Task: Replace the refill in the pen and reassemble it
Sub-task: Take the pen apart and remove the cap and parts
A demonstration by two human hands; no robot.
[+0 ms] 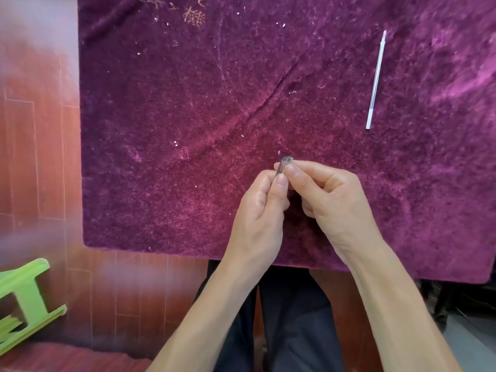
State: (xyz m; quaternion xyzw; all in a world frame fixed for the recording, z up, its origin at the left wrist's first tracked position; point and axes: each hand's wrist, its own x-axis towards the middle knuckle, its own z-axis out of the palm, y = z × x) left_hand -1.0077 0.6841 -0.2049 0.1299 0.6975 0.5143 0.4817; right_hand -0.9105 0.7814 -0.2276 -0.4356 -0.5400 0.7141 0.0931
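Both hands meet over the near middle of the purple cloth [188, 116]. My left hand [261, 208] and my right hand [330, 200] pinch a small grey pen [284, 165] between thumbs and fingertips. Only its clip end sticks out above the fingers; the remainder is hidden inside the hands. A thin white refill [375, 79] lies by itself on the cloth at the far right, pointing away from me, well apart from both hands.
The cloth-covered table ends at a front edge [161, 251] just before my lap. A green plastic stool [24, 299] stands on the red wooden floor at the lower left.
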